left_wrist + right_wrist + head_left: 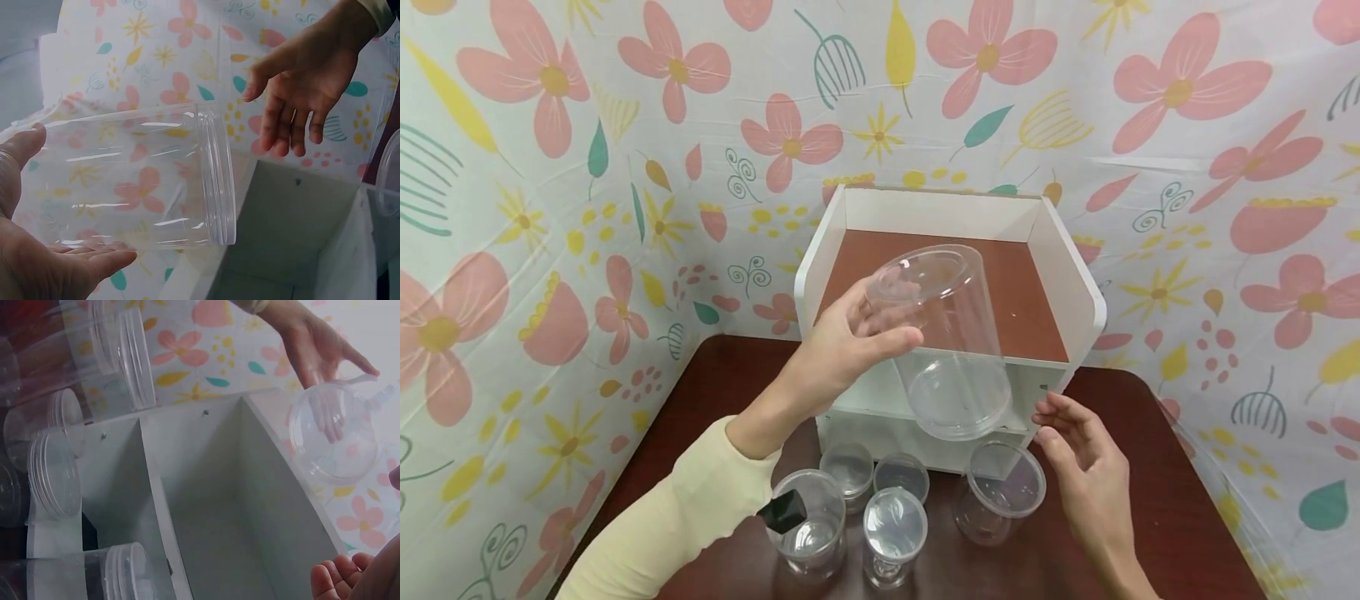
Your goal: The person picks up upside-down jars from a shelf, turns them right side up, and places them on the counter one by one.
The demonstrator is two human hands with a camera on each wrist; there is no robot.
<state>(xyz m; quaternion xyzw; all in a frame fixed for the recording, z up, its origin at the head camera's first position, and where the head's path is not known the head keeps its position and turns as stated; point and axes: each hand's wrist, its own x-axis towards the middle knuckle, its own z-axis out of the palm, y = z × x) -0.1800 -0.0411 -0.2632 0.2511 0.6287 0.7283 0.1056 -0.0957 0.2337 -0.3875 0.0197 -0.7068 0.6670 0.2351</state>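
Note:
My left hand (842, 346) grips a large clear plastic jar (958, 367) near its closed end, thumb on one side and fingers round the other. The jar is held tilted in front of the white shelf unit (1082, 292), its ridged end pointing down. Through the clear wall, the left fingers show behind it. My right hand (1090, 475) is apart from the jar, beside the shelf's front right corner, with fingers loosely bent and nothing in them. Close to that hand stands a clear jar (1000, 496) on the table.
Several more clear jars stand before the shelf, among them a wide jar (808, 533) at left and a small jar (895, 533) in the middle. The unit has a brown top board (880, 275) and open compartments (212, 544). A flowered cloth (700, 167) hangs behind the dark table (1172, 500).

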